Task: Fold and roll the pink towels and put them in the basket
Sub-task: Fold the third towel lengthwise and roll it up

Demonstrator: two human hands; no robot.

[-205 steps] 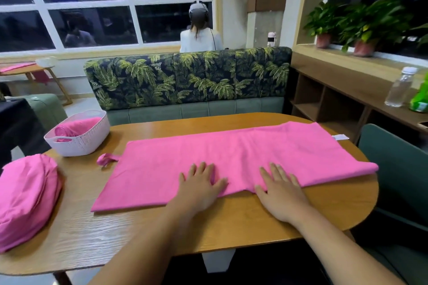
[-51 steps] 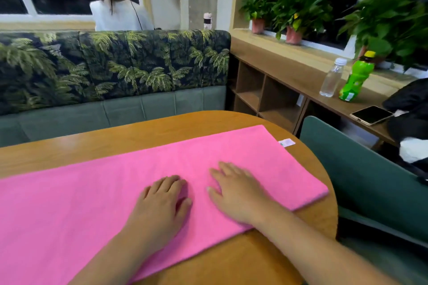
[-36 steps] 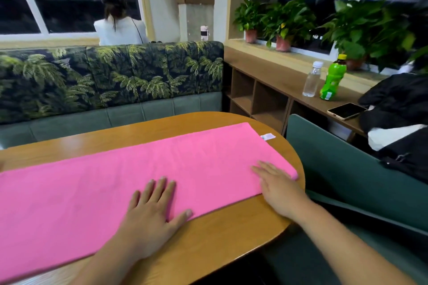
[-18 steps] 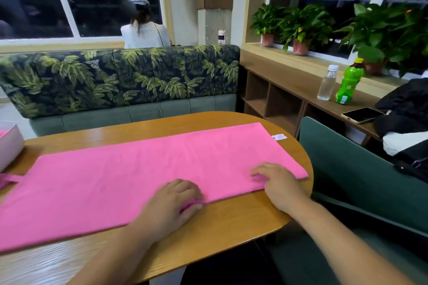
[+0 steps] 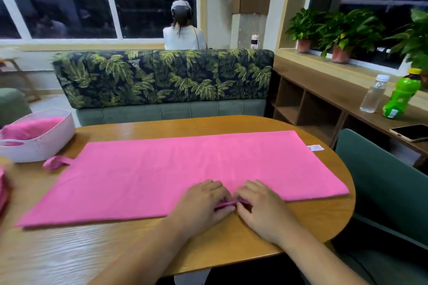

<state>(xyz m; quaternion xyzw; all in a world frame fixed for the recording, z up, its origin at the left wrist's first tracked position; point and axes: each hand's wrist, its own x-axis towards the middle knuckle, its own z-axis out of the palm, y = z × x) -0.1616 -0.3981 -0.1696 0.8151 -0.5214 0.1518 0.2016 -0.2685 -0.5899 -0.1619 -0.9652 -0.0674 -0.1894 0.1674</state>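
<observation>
A long pink towel (image 5: 176, 169), folded into a strip, lies flat across the wooden table (image 5: 115, 250). My left hand (image 5: 203, 203) and my right hand (image 5: 261, 206) sit side by side at the middle of its near edge, and both pinch that edge, which is slightly lifted between their fingers. A white basket (image 5: 41, 143) stands at the table's far left with a rolled pink towel (image 5: 30, 125) inside it. The towel's hanging loop (image 5: 55, 162) lies beside the basket.
More pink cloth (image 5: 3, 190) shows at the left edge. A green chair (image 5: 382, 180) stands right of the table, a leaf-print sofa (image 5: 166, 76) behind it. Bottles (image 5: 400, 95) and a phone (image 5: 410, 132) are on the right shelf. A person sits beyond the sofa.
My hands lay flat and apart on the towel; both have come together at the middle of its near edge and now pinch it. The view has swung left, showing the basket.
</observation>
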